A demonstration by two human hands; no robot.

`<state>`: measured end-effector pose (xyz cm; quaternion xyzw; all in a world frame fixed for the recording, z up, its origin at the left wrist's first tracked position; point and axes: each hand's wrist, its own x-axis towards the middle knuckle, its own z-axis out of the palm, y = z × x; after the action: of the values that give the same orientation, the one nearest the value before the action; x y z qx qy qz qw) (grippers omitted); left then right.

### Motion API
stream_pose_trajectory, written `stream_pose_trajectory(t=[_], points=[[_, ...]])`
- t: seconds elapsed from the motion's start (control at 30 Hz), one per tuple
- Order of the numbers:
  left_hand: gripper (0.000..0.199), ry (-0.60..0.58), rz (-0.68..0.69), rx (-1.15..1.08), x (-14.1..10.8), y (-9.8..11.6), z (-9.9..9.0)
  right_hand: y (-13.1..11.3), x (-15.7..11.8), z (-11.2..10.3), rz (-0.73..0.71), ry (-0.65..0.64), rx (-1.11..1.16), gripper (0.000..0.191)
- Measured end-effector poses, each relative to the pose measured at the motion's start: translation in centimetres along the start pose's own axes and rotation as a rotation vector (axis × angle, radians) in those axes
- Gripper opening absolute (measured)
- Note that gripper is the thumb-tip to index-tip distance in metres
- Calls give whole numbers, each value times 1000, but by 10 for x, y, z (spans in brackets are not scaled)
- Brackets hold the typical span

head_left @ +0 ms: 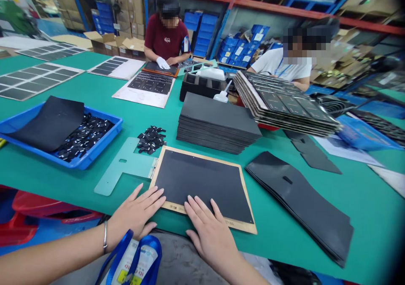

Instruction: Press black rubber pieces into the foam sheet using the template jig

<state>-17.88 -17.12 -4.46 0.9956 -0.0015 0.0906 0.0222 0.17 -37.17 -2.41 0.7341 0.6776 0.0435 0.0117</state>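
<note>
The left hand (136,211), a metal bangle (105,237) on its wrist, rests its fingertips on the near left corner of a tan-edged board (198,155), while the right hand (207,230) lies on the black sheet (202,188) covering that board, both grips spread and pinching nothing. The board sits on the green bench (272,234), a teal plastic jig (123,167) against its left edge and a loose stack of black sheets (300,205) to its right
</note>
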Motion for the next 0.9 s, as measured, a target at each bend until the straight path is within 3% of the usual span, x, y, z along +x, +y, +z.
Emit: stream_pose_trajectory(t=[0.27,0.4,0.57,0.67,0.9], points=[[54,46,-4,44,-4,2,2,2,-16,2,-1,126,-71,51],[43,83,-10,-19,-5,3,1,3,-9,-1,0,207,0,38],[23,156,-122,-223,4,-6,-5,12,12,-7,132,339,195,20],[17,179,-176,-318,18,-18,-12,22,22,-12,137,320,278,17],[19,159,-125,-443,36,-39,-22,36,31,-21,180,158,464,17]])
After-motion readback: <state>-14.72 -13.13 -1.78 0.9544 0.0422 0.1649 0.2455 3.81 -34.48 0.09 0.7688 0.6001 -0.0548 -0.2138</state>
